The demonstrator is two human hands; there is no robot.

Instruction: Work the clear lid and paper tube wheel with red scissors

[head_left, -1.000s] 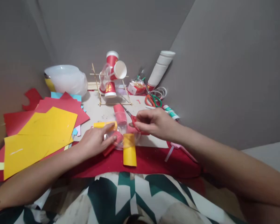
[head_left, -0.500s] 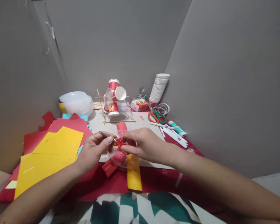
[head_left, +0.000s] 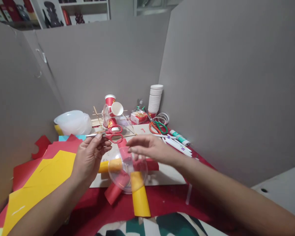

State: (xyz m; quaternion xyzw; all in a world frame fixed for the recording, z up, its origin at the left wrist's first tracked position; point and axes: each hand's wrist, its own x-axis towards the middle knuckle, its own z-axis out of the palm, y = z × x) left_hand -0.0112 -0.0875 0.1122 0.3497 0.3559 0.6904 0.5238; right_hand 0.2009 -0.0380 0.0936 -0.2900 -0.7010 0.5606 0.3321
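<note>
Red-handled scissors held by the blades in the left hand, beside a clear disc with paper tubes.
Yellow paper sheets [head_left: 39, 180] overlap red sheets at the left of the table [head_left: 164, 200]; a translucent white bowl [head_left: 72, 123] sits behind them. Left hand [head_left: 89, 157]: grip closed, thumb and fingers pinching the blades of the red-handled scissors [head_left: 108, 132], raised with the handle loops directed right. Behind the loops stands a stick frame carrying red-and-white cups [head_left: 117, 108]. Below and right of the left hand, the clear disc [head_left: 127, 167] lies over a pale board [head_left: 168, 177], with red and yellow paper tubes [head_left: 141, 201] radiating from it. Right hand [head_left: 153, 147]: grip partly open, fingers extended left and loosely curved near the disc's far edge, no object visible in it; contact with the tubes cannot be determined. A cup stack [head_left: 155, 100] stands farther back.
</note>
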